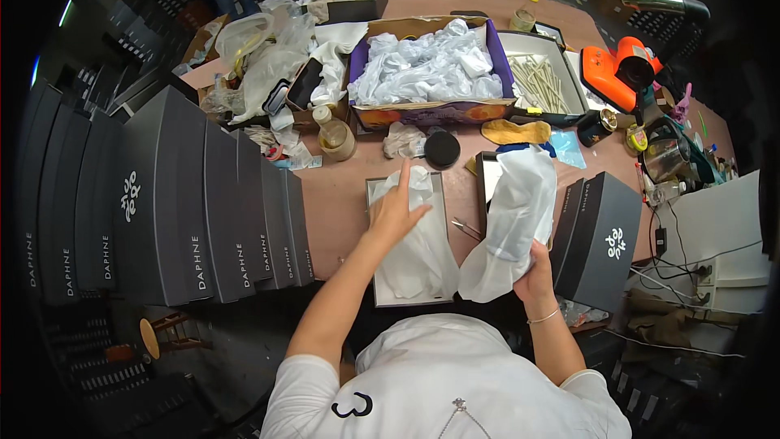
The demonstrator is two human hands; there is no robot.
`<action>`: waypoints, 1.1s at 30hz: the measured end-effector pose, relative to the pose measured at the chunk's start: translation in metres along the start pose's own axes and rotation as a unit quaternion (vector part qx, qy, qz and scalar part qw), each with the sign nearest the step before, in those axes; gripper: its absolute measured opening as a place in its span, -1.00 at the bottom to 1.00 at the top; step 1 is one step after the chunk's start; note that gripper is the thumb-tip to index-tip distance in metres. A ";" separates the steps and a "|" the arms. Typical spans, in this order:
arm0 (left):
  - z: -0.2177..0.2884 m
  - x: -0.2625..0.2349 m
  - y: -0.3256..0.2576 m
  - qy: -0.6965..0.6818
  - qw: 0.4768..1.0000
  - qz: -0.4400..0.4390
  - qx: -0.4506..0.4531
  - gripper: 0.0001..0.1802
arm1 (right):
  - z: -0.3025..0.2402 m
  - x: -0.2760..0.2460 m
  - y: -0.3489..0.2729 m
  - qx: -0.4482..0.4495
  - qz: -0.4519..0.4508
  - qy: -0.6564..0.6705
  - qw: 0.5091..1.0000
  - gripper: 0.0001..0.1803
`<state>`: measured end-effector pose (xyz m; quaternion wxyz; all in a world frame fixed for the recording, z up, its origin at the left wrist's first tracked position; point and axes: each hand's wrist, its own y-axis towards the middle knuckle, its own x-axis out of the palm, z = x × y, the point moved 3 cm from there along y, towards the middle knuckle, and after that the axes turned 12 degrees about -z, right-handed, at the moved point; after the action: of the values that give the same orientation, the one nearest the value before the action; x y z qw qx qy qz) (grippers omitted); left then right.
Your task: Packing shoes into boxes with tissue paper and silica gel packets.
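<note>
My left hand (393,210) is over the left part of an open shoe box (446,232), with its index finger and thumb stretched apart. White tissue paper (418,264) lies crumpled inside that box, under the hand. To the right, my right hand (534,274) grips the lower edge of a long white tissue paper bundle (520,207); what is inside it, if anything, is hidden. Behind the bundle, a dark-edged open box (481,187) is partly covered. Small scissors (465,228) lie on the table between the two boxes.
Dark grey shoe boxes (166,203) stand in a row on the left, with more boxes (597,232) at the right. A purple carton (502,57) full of crumpled paper is ahead. Beyond it are a box of sticks (540,85), an orange device (609,81) and a glue bottle (333,132).
</note>
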<state>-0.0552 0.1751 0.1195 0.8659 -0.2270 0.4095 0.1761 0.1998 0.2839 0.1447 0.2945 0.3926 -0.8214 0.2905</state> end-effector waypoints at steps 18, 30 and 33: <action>-0.003 -0.109 -0.090 -0.010 0.967 0.255 -0.023 -0.60 | 0.050 0.049 0.035 -0.084 -0.184 -0.650 0.733 -0.34; -0.005 -0.016 -0.096 -0.082 0.985 0.135 0.074 -0.34 | -0.029 -0.139 0.042 0.158 0.082 -0.817 0.548 0.06; 0.003 -0.024 -0.092 -0.101 0.974 0.182 0.086 -0.45 | -0.039 -0.130 0.038 0.067 0.075 -0.749 0.655 -0.07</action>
<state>-0.0230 0.0974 0.1632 0.8724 -0.0542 0.3680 0.3170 0.2461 0.3929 0.0680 -0.4705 0.4326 -0.7686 -0.0268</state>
